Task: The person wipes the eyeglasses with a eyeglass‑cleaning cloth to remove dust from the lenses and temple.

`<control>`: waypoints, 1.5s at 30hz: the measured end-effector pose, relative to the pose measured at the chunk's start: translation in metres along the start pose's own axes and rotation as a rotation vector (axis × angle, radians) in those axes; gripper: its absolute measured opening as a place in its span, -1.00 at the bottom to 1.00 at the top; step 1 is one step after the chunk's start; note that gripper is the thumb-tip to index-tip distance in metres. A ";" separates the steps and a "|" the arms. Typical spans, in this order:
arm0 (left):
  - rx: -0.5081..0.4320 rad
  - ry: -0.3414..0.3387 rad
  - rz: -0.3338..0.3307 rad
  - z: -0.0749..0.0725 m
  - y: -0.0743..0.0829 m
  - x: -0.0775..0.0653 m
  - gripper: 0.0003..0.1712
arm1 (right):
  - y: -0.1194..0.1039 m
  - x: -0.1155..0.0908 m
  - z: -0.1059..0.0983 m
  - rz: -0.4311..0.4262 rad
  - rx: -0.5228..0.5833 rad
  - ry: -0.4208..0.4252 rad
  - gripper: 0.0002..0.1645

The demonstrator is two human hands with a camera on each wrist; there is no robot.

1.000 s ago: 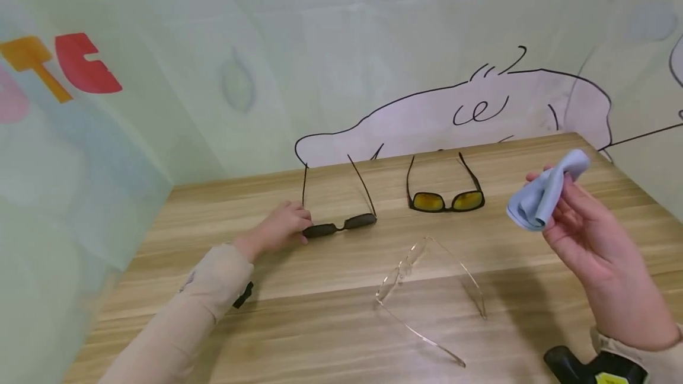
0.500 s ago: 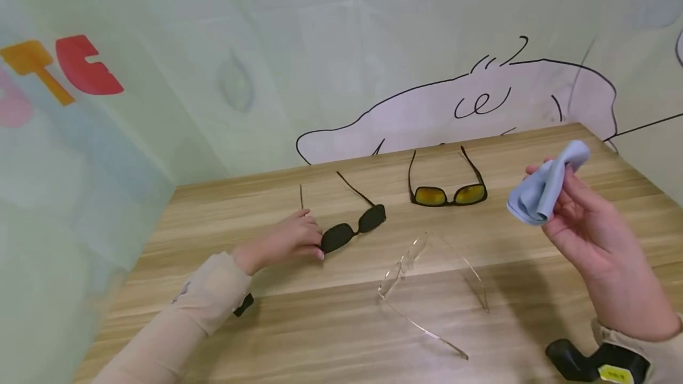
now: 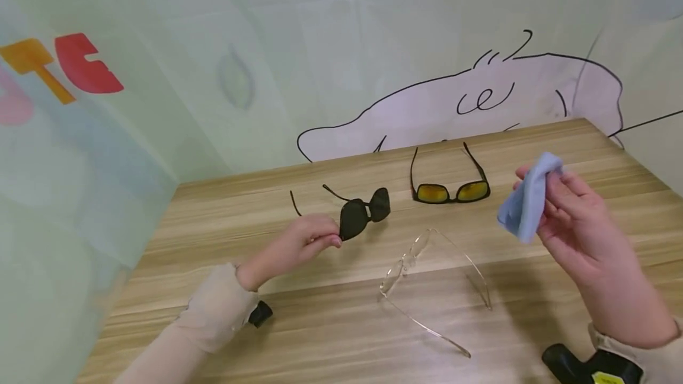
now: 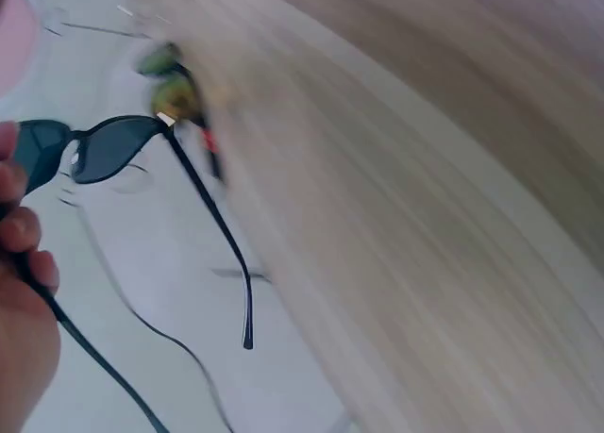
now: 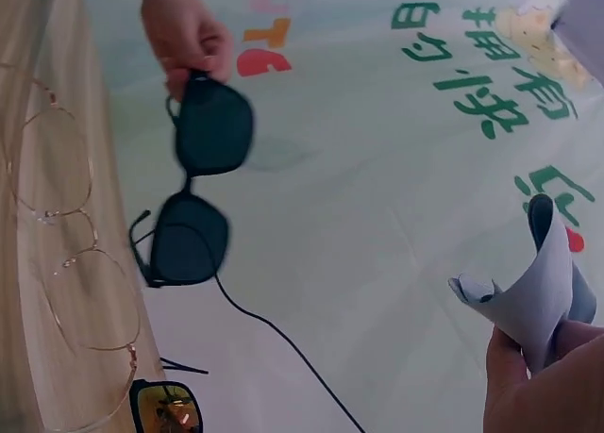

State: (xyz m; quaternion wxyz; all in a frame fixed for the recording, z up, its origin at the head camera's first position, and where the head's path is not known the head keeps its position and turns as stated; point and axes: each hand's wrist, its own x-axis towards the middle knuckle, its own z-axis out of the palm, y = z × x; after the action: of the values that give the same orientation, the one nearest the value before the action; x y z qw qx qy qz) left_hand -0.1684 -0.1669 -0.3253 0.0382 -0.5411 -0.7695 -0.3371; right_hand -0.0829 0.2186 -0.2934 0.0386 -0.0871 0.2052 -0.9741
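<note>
My left hand (image 3: 296, 245) pinches a pair of black sunglasses (image 3: 354, 220) by one end of the frame, near the hinge. In the right wrist view the dark lenses (image 5: 215, 129) hang over the table's edge line, and the left wrist view shows both temples (image 4: 212, 207) unfolded. My right hand (image 3: 578, 224) holds a folded light-blue cloth (image 3: 528, 197) between thumb and fingers, raised over the right side of the table. Part of the cloth is hidden by the fingers.
Black-framed glasses with yellow mirrored lenses (image 3: 452, 192) lie at the back of the wooden table (image 3: 213, 218). Thin gold-rimmed glasses (image 3: 408, 265) lie nearer, temples spread toward the front right. A printed backdrop (image 3: 267, 76) stands behind the table.
My left hand has picked the sunglasses up off the table and brought them rightward, lenses turning upright. My right hand has shifted slightly left, and the cloth has changed its fold.
</note>
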 end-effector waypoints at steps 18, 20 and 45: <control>-0.263 0.201 0.247 0.017 0.087 0.053 -0.69 | 0.116 0.014 0.088 -1.531 -1.391 -0.417 -0.82; -0.266 0.218 0.249 0.017 0.088 0.055 -0.70 | 0.123 0.013 0.090 -1.584 -1.429 -0.497 -0.86; -0.161 0.242 0.335 0.019 0.090 0.054 -0.69 | 0.118 0.006 0.069 -1.679 -1.423 -0.633 -0.86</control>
State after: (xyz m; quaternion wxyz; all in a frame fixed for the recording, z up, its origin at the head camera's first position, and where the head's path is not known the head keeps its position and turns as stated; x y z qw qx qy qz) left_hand -0.1076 -0.0956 -0.2739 0.1423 -0.6183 -0.6292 -0.4489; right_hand -0.0709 0.0830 -0.2784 -0.6321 -0.4402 0.5680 -0.2901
